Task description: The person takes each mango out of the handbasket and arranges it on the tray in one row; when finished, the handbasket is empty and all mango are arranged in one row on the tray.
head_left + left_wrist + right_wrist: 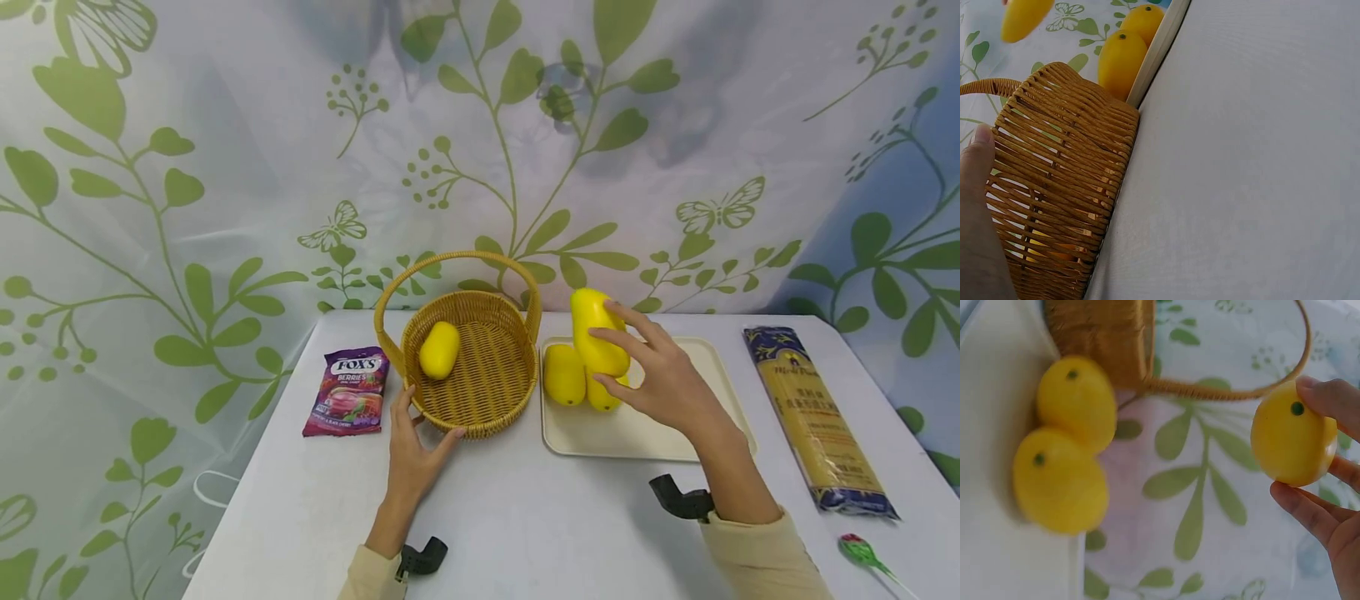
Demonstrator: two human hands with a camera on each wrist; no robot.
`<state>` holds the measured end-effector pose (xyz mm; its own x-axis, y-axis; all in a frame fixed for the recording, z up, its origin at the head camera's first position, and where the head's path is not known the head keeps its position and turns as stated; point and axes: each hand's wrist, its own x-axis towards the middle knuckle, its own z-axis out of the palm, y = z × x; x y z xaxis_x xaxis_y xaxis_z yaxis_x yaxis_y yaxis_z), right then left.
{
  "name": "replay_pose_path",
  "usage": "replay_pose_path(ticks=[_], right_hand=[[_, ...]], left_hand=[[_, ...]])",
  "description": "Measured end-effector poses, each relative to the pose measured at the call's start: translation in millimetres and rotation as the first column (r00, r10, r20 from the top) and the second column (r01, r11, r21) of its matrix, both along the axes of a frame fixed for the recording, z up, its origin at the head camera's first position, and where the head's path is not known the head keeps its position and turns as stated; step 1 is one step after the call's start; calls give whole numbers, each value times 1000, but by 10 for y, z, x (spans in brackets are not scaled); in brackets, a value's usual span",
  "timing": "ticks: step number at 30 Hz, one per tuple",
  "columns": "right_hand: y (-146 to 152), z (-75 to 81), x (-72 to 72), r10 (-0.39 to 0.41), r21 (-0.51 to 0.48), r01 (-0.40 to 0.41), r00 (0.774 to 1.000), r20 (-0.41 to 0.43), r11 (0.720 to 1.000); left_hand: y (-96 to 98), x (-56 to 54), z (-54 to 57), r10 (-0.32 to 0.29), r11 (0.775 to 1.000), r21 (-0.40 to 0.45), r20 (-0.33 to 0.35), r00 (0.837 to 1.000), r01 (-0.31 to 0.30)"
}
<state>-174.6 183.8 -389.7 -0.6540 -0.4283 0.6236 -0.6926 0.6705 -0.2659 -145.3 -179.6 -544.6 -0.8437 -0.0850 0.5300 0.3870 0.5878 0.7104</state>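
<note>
My right hand [663,375] pinches a yellow toy mango [597,332] between thumb and fingers, raised above the cream tray [652,446]. Below it on that tray lie two more mangoes, a left one [564,375] and one partly hidden by the held fruit [602,395]. The right wrist view shows the green stem dot of the held mango [1291,434]. My left hand [416,462] holds the front left rim of the wicker basket [491,425], thumb [979,150] on its edge. One mango [439,350] lies inside the basket, at its left.
A purple candy bag [348,392] lies left of the basket, whose tall handle [457,255] arches up. Right of the tray are a long pasta packet [817,417] and a lollipop [862,550]. A leaf-patterned curtain [247,167] hangs behind the white table [525,525].
</note>
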Motion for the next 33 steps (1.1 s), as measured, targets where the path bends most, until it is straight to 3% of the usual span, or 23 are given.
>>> replay_pose_path(ticks=[6, 12, 21, 26, 33], right_hand=[[336, -260, -9, -113, 39, 110, 990, 82, 993], [557, -528, -50, -186, 48, 180, 964, 191, 982], [727, -854, -101, -208, 95, 186, 910, 359, 978], [743, -946, -116, -187, 92, 164, 903, 388, 982], [745, -952, -116, -205, 113, 172, 866, 457, 979]], left_hand=[[-4, -2, -5, 3, 1000, -2, -2, 1000, -3], [-9, -11, -9, 13, 1000, -12, 7, 1000, -12], [0, -3, -7, 12, 1000, -10, 8, 1000, -12], [-9, -17, -16, 12, 1000, -10, -1, 1000, -12], [-12, -18, -32, 3, 1000, -1, -3, 1000, -3]])
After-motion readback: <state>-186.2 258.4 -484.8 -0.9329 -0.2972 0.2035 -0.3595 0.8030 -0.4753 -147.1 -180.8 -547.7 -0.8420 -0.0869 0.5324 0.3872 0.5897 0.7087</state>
